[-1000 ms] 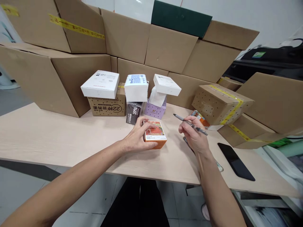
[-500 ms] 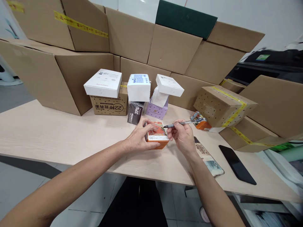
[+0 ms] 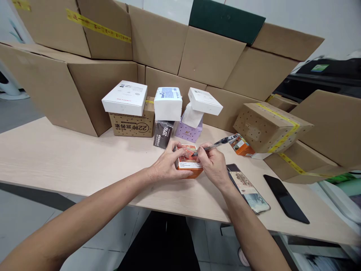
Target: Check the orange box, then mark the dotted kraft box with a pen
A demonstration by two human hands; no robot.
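Orange-sided, the small square cardboard box with a printed picture on top [image 3: 188, 162] lies flat on the pale wooden desk [image 3: 70, 162], near the middle of its front edge. The left hand [image 3: 166, 162] clamps its left side, apparently to steady it. The right hand [image 3: 212, 163] pinches a slim grey pen [image 3: 214, 145] in a writing grip, tip touching the lid. Its long axis slants from the tip up and right, toward the perforated brown carton [image 3: 267, 126].
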